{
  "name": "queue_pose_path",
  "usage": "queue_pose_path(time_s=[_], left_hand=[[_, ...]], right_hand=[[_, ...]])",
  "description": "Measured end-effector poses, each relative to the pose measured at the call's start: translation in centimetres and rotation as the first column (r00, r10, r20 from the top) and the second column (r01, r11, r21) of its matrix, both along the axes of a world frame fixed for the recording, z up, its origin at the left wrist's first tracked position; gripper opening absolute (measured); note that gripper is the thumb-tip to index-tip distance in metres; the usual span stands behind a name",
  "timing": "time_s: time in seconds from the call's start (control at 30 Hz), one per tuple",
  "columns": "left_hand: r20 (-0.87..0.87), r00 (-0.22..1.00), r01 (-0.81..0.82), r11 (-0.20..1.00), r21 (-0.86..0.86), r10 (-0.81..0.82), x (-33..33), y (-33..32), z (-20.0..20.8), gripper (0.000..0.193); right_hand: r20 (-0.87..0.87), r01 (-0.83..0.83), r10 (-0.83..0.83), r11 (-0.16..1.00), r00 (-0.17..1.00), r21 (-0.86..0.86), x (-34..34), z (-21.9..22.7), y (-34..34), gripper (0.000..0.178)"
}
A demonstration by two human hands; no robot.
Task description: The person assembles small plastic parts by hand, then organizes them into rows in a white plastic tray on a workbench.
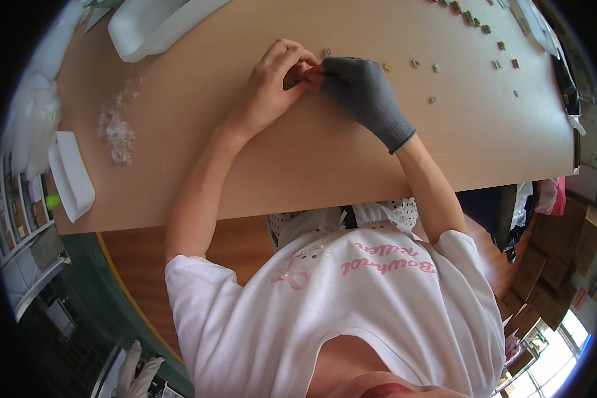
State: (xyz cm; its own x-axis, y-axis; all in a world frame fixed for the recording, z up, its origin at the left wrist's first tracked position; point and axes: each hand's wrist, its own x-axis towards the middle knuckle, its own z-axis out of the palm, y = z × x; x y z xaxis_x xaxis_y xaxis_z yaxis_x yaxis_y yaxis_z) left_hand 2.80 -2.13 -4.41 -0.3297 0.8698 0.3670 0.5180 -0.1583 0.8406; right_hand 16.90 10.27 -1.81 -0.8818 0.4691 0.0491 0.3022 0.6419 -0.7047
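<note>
Both of my hands meet over the wooden table (325, 152), fingertips pressed together. My left hand (275, 76) is bare and closed, its fingers curled round a small dark thing (290, 83) whose kind I cannot make out. A grey fingerless-tip glove covers my right hand (363, 89); its fingers pinch at the same spot, and what they hold is mostly hidden. Just beyond the fingertips lies a small metallic piece (328, 52). To the right of the glove are a yellowish small piece (389, 67) and several silvery small pieces (436, 67).
A line of small coloured pieces (469, 18) runs along the far right. At the far left stands a white tray (127, 40), with clear plastic scraps (118, 129) nearer me. Another white tray (73, 179) sits at the left edge beside plastic bags (36, 119).
</note>
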Motion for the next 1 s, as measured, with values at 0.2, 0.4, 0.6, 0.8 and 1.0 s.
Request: queue_pose_path(time_s=[0.2, 0.4, 0.6, 0.8, 1.0], left_hand=[[-0.098, 0.995, 0.001, 1.000, -0.016, -0.003, -0.2, -0.2, 0.2, 0.025], [-0.045, 0.998, 0.047, 0.998, -0.037, -0.049, -0.5, -0.5, 0.5, 0.026], [-0.091, 0.995, 0.030, 0.997, -0.073, -0.037, -0.8, -1.9, 0.4, 0.029], [0.046, 0.998, 0.046, 0.998, -0.038, -0.045, -1.4, -3.4, 0.0, 0.029], [0.072, 0.996, 0.053, 0.996, -0.073, -0.047, -1.2, -3.1, 0.3, 0.029]], right_hand=[[-0.147, -0.100, 0.113, 0.991, 0.983, 0.089, 0.7, -1.4, 0.8, 0.019], [-0.068, -0.033, 0.052, 0.966, 0.996, 0.255, 1.8, -1.3, 0.3, 0.015], [-0.152, -0.043, 0.085, 0.965, 0.985, 0.258, 1.5, -0.2, -1.1, 0.011], [-0.128, -0.018, 0.053, 0.964, 0.990, 0.265, 3.1, -1.1, 0.4, 0.012], [-0.100, 0.000, 0.009, 0.996, 0.995, 0.085, 0.9, 0.8, -2.4, 0.020]])
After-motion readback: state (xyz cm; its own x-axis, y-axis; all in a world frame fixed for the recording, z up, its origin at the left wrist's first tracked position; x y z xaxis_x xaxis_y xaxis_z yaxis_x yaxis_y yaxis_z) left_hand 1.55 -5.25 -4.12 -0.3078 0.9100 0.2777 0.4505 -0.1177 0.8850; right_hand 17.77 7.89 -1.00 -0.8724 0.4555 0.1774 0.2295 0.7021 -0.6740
